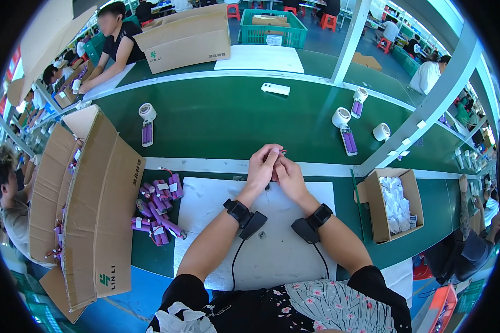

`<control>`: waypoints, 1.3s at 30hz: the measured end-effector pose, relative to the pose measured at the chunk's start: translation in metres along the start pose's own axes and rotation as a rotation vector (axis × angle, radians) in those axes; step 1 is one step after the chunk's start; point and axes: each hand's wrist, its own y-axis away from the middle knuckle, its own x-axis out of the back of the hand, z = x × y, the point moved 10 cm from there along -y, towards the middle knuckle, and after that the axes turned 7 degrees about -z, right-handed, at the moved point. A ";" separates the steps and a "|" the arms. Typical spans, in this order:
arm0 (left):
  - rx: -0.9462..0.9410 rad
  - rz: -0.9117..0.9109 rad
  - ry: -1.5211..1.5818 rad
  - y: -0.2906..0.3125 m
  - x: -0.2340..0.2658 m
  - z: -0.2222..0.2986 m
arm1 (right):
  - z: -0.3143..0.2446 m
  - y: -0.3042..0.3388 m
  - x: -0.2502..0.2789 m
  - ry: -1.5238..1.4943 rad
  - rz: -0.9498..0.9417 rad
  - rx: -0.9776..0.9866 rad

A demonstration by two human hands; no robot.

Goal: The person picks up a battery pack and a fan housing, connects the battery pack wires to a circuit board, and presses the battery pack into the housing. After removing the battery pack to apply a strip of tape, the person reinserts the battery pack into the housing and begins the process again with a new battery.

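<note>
My left hand (261,168) and my right hand (288,176) meet over the far edge of the white work mat (205,205), fingers curled against each other. Between their fingertips a tiny dark and reddish bit peeks out; the rest is covered, so its kind does not show. Left of the mat lies a pile of purple battery packs (160,203) with thin wires and white labels. Each wrist wears a black strap with a small box, and cables run from these boxes toward my body.
A large cardboard box (108,205) with more packs stands at left; a smaller box (375,211) of white pieces sits at right. Beyond the rail, the green belt (222,122) carries white devices (341,117) with purple cells. A grey post (416,122) rises at right. Co-workers sit around.
</note>
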 end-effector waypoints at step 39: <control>0.085 0.089 -0.041 0.004 0.008 0.001 | -0.012 0.003 0.002 -0.088 0.040 0.009</control>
